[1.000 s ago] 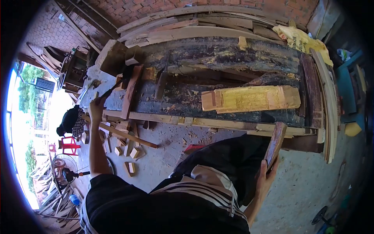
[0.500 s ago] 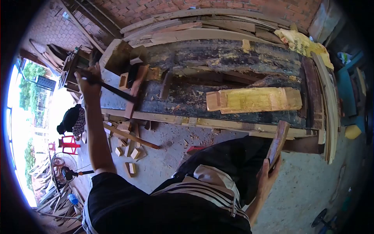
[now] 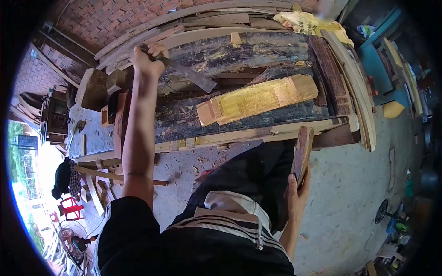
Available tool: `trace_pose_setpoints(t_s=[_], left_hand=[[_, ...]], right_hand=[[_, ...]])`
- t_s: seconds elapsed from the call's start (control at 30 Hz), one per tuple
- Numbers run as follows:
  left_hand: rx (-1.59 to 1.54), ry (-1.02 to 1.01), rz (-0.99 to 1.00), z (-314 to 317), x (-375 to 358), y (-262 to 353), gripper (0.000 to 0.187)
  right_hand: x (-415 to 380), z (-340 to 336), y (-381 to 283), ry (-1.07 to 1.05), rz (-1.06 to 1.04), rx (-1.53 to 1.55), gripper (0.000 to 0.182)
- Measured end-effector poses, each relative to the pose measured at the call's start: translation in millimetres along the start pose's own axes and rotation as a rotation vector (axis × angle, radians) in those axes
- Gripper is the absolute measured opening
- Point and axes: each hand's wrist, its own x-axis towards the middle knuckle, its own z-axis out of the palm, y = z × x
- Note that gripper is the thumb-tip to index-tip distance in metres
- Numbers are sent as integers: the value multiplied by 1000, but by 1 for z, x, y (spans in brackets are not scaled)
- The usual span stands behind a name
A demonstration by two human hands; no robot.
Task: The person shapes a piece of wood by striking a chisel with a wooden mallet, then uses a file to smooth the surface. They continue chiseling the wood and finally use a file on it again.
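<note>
Daylight from the left, dim far right.
The opening [image 3: 43, 181] glares white with a bluish fringe; bench [image 3: 262, 48] and blade [image 3: 199, 80] are softly lit, while the shirt [image 3: 198, 253] sinks near black. Fisheye distortion bows the planks [image 3: 216, 20]; a blurred patch sits upper right; black vignetting rounds the corners.
</note>
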Motion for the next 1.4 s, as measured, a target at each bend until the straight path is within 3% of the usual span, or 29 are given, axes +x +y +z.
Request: trace_pose_setpoints(t_s=[0.3, 0.4, 0.43, 0.53, 0.6, 0.67, 0.7, 0.73, 0.8, 0.83, 0.9, 0.93, 1.07, 1.13, 1.2, 1.23, 1.27, 1.3, 1.33, 1.37, 1.4], left_hand=[[49, 63, -27, 8, -2, -11, 67], [160, 39, 89, -4, -2, -10, 57], [334, 114, 200, 7, -13, -22, 51], [647, 161, 224, 12, -32, -29, 43], [1142, 140, 258, 24, -54, -36, 40], [1758, -22, 367, 17, -66, -28, 39], [2111, -148, 534, -13, -49, -1, 38], [2110, -160, 523, -8, -59, -2, 38], [2813, -400, 570, -3, -90, -7, 28], [2806, -419, 565, -7, -94, -2, 28], [2891, -1008, 531, -21, -99, 14, 18], [2881, -1014, 528, -27, -100, 27, 18], [2972, -766, 71, -34, -110, 77, 17], [3085, -891, 77, -61, -109, 116, 19], [2995, -648, 153, -98, -122, 155, 30], [2927, -141, -160, -87, -135, 149, 38], [3183, -553, -209, -140, -123, 215, 41], [2828, -524, -181, -159, -127, 238, 49], [3409, -919, -75, -153, -131, 233, 56], [3372, -779, -284, -144, -137, 236, 55], [3040, -629, 26, -123, -147, 210, 47]], right_hand=[[10, 3, 5, -28, -25, 7, 66], [12, 4, 9, -33, -1, 21, 65], [14, 5, 12, -23, 11, 24, 65], [14, 7, 8, -65, -32, 50, 63], [19, 2, 18, -64, -24, 29, 63], [27, -6, 44, -42, -162, -54, 65], [22, -6, 33, -29, -156, -58, 65], [16, 0, 13, -31, -119, -69, 65], [15, 7, -1, -20, -77, -77, 66], [15, 8, -1, -24, -47, -56, 65], [15, 8, -2, -17, -12, -42, 64], [15, 9, -4, -34, -11, -40, 65], [14, 13, 0, -52, 5, -31, 65], [18, 12, 10, -33, -26, -39, 66], [20, 9, 27, -48, -72, -108, 65], [17, 9, 8, -107, -35, -78, 68], [17, 7, 10, -88, -66, -139, 71], [19, 5, 18, -88, -103, -179, 72], [16, 1, 5, -99, -47, -286, 74], [18, 1, 16, -45, -226, -341, 75], [20, 2, 20, -51, -198, -319, 74]])
